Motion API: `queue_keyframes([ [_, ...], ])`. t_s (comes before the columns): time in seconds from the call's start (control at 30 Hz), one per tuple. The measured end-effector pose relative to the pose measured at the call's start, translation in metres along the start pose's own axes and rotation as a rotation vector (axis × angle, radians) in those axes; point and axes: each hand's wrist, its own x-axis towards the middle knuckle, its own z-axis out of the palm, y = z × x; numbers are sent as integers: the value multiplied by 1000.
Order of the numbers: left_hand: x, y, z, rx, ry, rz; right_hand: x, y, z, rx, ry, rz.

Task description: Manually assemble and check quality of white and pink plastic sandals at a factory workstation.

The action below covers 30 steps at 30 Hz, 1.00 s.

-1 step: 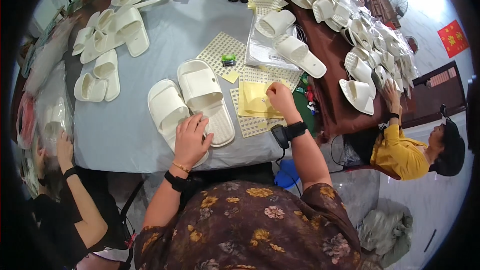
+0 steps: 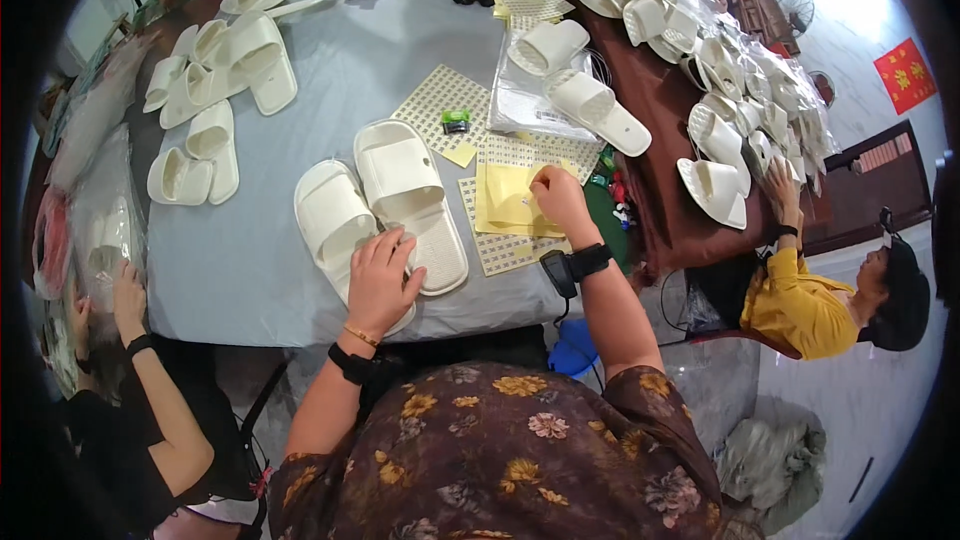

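A pair of white slippers lies side by side in front of me: the left slipper (image 2: pixel 335 215) and the right slipper (image 2: pixel 398 180). My left hand (image 2: pixel 380 275) rests across their heel ends with its fingers spread. To the right, my right hand (image 2: pixel 560 202) is closed at a yellow backing sheet (image 2: pixel 505 198), its fingertips pressed together. Whatever they hold, if anything, is too small or hidden to make out. Beneath that sheet lie yellow sheets of small printed labels (image 2: pixel 510 253), with another label sheet (image 2: pixel 436 105) farther back.
Two more slippers (image 2: pixel 583 100) lie on plastic bags at the right. White slippers (image 2: pixel 262 55) cover the far left; many bagged ones fill a brown-covered table (image 2: pixel 640 170). A small green-and-black object (image 2: pixel 456 121) sits on labels. People work at both sides, one in a yellow top (image 2: pixel 800 305).
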Motion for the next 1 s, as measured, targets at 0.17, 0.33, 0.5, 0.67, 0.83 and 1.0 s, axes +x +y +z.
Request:
queue_keyframes([
  [0.17, -4, 0, 1, 14, -25, -6, -1, -1, 8, -143, 25, 16],
  [0.33, -10, 9, 9, 3, -16, 14, -12, 26, 4, -120, 79, 11],
  [0.5, -5, 7, 7, -27, -28, 16, -9, 40, 1, -24, 66, 35],
  [0.67, -2, 1, -2, 13, -58, -19, -12, 8, 0, 17, 136, 29],
  [0.83, 2, -2, 1, 13, -14, 0, -31, -2, 0, 59, 126, 20],
  [1.0, -2, 6, 0, 15, -20, 13, -38, 4, 12, -53, 118, -2],
])
